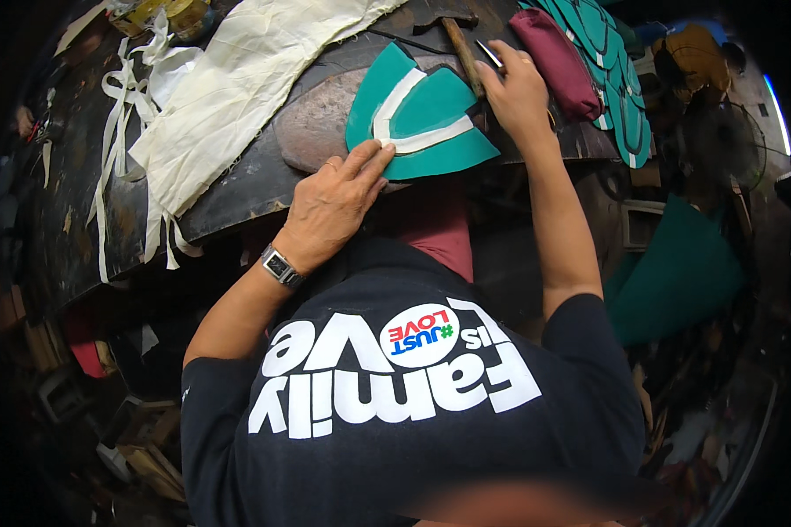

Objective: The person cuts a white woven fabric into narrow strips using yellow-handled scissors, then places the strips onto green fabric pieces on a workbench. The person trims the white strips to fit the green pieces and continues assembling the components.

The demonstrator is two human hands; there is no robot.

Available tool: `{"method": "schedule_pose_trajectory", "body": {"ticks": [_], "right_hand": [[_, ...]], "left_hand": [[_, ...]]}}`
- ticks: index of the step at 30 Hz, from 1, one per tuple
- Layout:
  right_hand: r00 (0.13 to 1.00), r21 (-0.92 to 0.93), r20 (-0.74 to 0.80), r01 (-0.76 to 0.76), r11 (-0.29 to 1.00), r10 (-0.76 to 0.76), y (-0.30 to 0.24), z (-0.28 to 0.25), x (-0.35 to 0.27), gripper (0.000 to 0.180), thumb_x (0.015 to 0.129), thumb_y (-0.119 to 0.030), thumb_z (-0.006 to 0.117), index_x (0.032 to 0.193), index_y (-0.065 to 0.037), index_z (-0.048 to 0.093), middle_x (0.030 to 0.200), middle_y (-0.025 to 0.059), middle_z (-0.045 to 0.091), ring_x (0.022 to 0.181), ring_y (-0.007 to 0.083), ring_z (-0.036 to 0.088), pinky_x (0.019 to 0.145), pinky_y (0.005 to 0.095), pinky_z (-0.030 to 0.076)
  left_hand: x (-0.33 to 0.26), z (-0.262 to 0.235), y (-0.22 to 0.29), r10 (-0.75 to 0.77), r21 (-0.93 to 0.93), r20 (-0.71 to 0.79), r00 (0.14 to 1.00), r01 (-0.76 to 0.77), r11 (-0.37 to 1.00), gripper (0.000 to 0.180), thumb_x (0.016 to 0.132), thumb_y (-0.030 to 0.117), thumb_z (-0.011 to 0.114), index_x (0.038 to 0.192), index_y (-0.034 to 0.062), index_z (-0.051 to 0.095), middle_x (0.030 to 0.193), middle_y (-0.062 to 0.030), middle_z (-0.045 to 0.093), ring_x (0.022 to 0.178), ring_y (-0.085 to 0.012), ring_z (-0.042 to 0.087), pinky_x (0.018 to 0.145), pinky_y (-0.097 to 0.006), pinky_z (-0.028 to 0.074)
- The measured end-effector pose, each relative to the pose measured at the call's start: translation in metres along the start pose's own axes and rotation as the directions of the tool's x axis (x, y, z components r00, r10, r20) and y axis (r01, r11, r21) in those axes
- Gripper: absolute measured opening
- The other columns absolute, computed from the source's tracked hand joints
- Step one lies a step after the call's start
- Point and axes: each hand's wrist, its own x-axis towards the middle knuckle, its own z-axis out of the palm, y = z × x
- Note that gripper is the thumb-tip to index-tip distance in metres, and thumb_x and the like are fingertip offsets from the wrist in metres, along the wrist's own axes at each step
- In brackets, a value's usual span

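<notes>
A green shoe-upper-like piece with a white strip bent in a V lies on a smooth reddish-brown slab. My left hand rests on its near left edge, outstretched fingertips pressing where the strip bends. To the right of the piece, my right hand is closed around a slim tool with a pale metal tip; most of the tool is hidden in the fingers. Beside that hand lies a hammer with a wooden handle, its head toward the far side.
Cream cloth spreads over the dark table, with loose white strips at its left. A maroon cloth roll and stacked green cut pieces lie at the far right. Green sheet material hangs below, right.
</notes>
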Motion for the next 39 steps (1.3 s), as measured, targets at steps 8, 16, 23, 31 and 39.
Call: {"method": "schedule_pose_trajectory", "body": {"ticks": [8, 16, 23, 31, 39], "right_hand": [[0.936, -0.203, 0.209, -0.241, 0.949, 0.283, -0.005, 0.026, 0.069, 0.041, 0.084, -0.02, 0.055, 0.122, -0.006, 0.064, 0.115, 0.0229, 0.068, 0.11, 0.0412, 0.063, 0.095, 0.0496, 0.048], [0.964, 0.323, 0.26, -0.04, 0.946, -0.048, -0.054, -0.01, -0.03, 0.039, 0.098, -0.029, 0.058, 0.13, -0.007, 0.058, 0.105, 0.0214, 0.07, 0.098, 0.0399, 0.068, 0.083, 0.0409, 0.052], [0.948, 0.31, 0.314, -0.153, 0.938, 0.05, -0.079, -0.019, -0.055, 0.036, 0.099, -0.03, 0.058, 0.13, -0.013, 0.057, 0.101, 0.0257, 0.068, 0.097, 0.0458, 0.065, 0.082, 0.0461, 0.051], [0.97, 0.387, 0.24, -0.119, 0.914, 0.025, -0.078, -0.022, -0.057, 0.034, 0.098, -0.026, 0.061, 0.127, -0.008, 0.06, 0.101, 0.0225, 0.07, 0.096, 0.0383, 0.069, 0.082, 0.0378, 0.052], [0.897, 0.343, 0.438, -0.098, 0.934, -0.067, -0.086, -0.021, -0.076, 0.035, 0.098, -0.029, 0.059, 0.128, -0.011, 0.058, 0.097, 0.0208, 0.07, 0.092, 0.0426, 0.066, 0.076, 0.0453, 0.052]], "left_hand": [[-0.015, -0.003, 0.002, -0.086, -0.072, -0.042, 0.995, 0.083, 0.994, 0.044, 0.092, 0.021, 0.065, 0.135, 0.0157, 0.057, 0.127, -0.0047, 0.059, 0.093, -0.0246, 0.068, 0.076, -0.036, 0.057], [-0.015, 0.003, -0.004, -0.114, -0.215, -0.142, 0.983, 0.082, 0.973, 0.039, 0.09, 0.02, 0.07, 0.127, 0.0131, 0.061, 0.124, -0.006, 0.061, 0.094, -0.0271, 0.069, 0.075, -0.037, 0.057], [-0.016, 0.001, -0.005, -0.124, -0.308, -0.175, 0.977, 0.066, 0.949, 0.029, 0.088, 0.02, 0.072, 0.113, 0.0087, 0.065, 0.117, -0.0068, 0.065, 0.093, -0.0294, 0.069, 0.075, -0.036, 0.057], [-0.016, 0.002, -0.004, -0.153, -0.32, -0.177, 0.972, 0.09, 0.943, 0.028, 0.087, 0.019, 0.073, 0.112, 0.0088, 0.066, 0.118, -0.007, 0.065, 0.092, -0.0294, 0.07, 0.075, -0.036, 0.057], [-0.015, 0.002, -0.004, -0.162, -0.327, -0.168, 0.972, 0.1, 0.94, 0.027, 0.087, 0.019, 0.073, 0.11, 0.0088, 0.066, 0.116, -0.006, 0.064, 0.089, -0.0291, 0.07, 0.073, -0.036, 0.057]]}}
